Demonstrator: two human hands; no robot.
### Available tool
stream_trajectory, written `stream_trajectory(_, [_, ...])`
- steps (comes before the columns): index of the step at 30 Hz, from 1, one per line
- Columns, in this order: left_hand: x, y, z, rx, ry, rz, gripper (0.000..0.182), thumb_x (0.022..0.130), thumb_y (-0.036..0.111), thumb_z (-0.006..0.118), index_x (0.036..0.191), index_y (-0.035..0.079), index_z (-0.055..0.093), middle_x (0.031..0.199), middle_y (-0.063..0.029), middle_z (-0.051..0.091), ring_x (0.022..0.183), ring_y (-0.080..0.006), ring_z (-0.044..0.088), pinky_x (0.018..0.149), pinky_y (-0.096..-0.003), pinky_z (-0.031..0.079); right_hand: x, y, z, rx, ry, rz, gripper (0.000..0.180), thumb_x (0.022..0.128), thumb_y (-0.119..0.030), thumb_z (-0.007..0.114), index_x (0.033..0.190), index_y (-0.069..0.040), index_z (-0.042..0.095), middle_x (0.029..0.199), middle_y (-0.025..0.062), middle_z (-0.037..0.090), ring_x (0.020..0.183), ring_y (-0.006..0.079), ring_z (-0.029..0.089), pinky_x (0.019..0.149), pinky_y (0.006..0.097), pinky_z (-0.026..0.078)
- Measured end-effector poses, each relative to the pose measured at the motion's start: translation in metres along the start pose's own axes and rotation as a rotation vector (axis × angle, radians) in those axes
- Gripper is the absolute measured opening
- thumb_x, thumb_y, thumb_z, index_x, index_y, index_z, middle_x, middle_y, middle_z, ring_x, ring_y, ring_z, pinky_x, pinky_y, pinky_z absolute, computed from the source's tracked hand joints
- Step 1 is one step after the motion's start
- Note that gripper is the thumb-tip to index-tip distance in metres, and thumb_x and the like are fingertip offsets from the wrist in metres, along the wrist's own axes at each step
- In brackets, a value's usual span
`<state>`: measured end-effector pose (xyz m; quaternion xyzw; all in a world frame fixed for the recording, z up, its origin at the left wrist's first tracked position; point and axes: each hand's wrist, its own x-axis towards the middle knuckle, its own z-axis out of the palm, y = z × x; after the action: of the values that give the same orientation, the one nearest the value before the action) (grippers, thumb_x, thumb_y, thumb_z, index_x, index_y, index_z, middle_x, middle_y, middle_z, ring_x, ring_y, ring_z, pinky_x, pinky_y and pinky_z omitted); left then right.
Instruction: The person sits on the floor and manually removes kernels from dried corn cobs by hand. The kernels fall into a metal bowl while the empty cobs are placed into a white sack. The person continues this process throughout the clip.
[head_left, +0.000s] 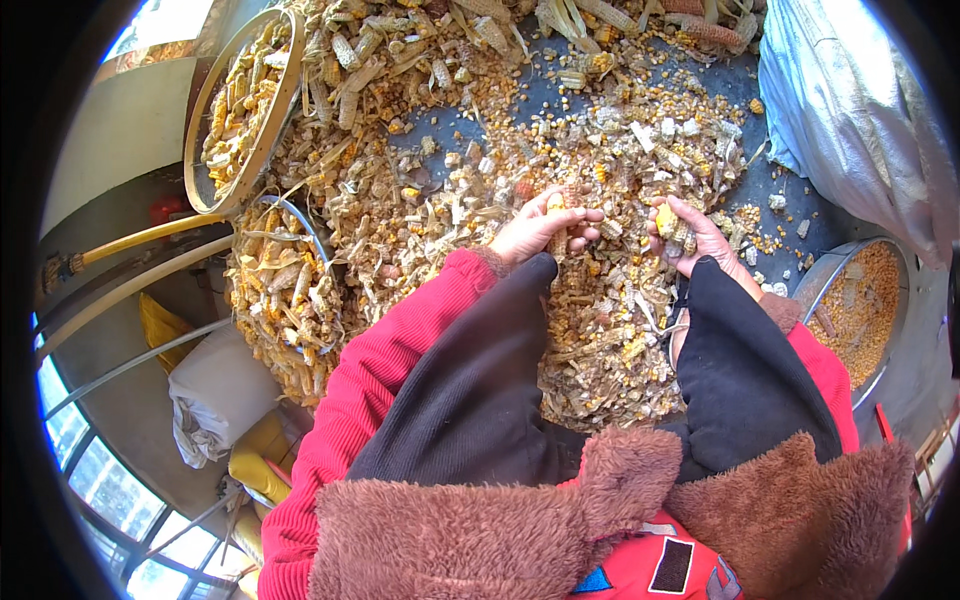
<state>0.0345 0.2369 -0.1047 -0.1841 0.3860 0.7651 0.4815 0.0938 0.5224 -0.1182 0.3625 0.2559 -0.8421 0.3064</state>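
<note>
In front of my knees, my left hand (534, 226) has its thumb and fingers around a slim piece of corn cob (558, 238) with some yellow kernels at its top. A reddish cob piece (572, 195) shows just beyond those fingertips; whether I hold it too is unclear. My right hand (703, 238), apart from the left, is curled around broken corn cob pieces (675, 231), one bright yellow and others greyish. Beneath both hands spreads a heap of broken cobs, husks and loose kernels (611, 307).
A round wooden-rimmed sieve (296, 56) of corn stands at the upper left, above a heaped blue-rimmed container (311, 229). Long poles (150, 238) jut out at left. To the right are a metal basin (814, 289) of kernels and a large pale sack (847, 112). Whole cobs (345, 52) lie beyond.
</note>
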Motion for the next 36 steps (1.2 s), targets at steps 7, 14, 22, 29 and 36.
stream_trajectory(7, [0.003, 0.007, 0.027, -0.041, -0.046, -0.04, 0.036, 0.096, 0.019, 0.066, 0.127, 0.008, 0.052, 0.122, -0.0102, 0.063, 0.106, -0.0207, 0.065, 0.085, -0.0319, 0.054, -0.01, -0.011, 0.03, 0.044, -0.094, 0.001, 0.046, 0.093, -0.031, 0.068, 0.13, -0.004, 0.059, 0.107, 0.0085, 0.069, 0.093, 0.0181, 0.069, 0.077, 0.032, 0.06])
stream_trajectory(14, [0.008, -0.002, 0.058, 0.049, -0.018, -0.093, 0.026, 0.095, 0.022, 0.069, 0.113, 0.005, 0.061, 0.11, -0.0051, 0.065, 0.093, -0.0135, 0.063, 0.079, -0.0256, 0.053, -0.006, -0.007, 0.045, -0.451, -0.157, -0.229, 0.042, 0.091, -0.019, 0.071, 0.128, -0.002, 0.062, 0.115, 0.0042, 0.068, 0.103, 0.011, 0.062, 0.095, 0.028, 0.046])
stream_trajectory(22, [-0.002, 0.006, 0.067, 0.291, 0.098, 0.213, 0.036, 0.084, 0.008, 0.079, 0.115, 0.006, 0.061, 0.101, -0.002, 0.067, 0.09, -0.0099, 0.063, 0.079, -0.0258, 0.051, -0.006, -0.006, 0.056, -0.493, -0.163, -0.273, 0.036, 0.092, -0.012, 0.071, 0.125, -0.003, 0.06, 0.107, 0.0038, 0.071, 0.094, 0.0081, 0.066, 0.087, 0.0221, 0.05])
stream_trajectory(29, [0.0, 0.01, 0.051, -0.256, 0.003, -0.027, 0.035, 0.1, 0.037, 0.06, 0.117, 0.007, 0.06, 0.108, -0.0073, 0.067, 0.094, -0.0148, 0.066, 0.078, -0.0249, 0.053, -0.008, -0.006, 0.06, -0.392, -0.089, -0.227, 0.026, 0.093, -0.018, 0.07, 0.116, -0.007, 0.064, 0.105, 0.0016, 0.07, 0.098, 0.011, 0.063, 0.089, 0.0305, 0.049])
stream_trajectory(36, [-0.004, 0.014, 0.053, -0.1, -0.022, 0.073, 0.036, 0.098, 0.028, 0.066, 0.122, 0.003, 0.058, 0.108, -0.0064, 0.067, 0.097, -0.0185, 0.067, 0.08, -0.031, 0.057, -0.013, -0.007, 0.06, -0.352, -0.035, -0.192, 0.023, 0.092, -0.019, 0.071, 0.113, -0.01, 0.066, 0.104, 0.0004, 0.069, 0.096, 0.0105, 0.062, 0.088, 0.0307, 0.048])
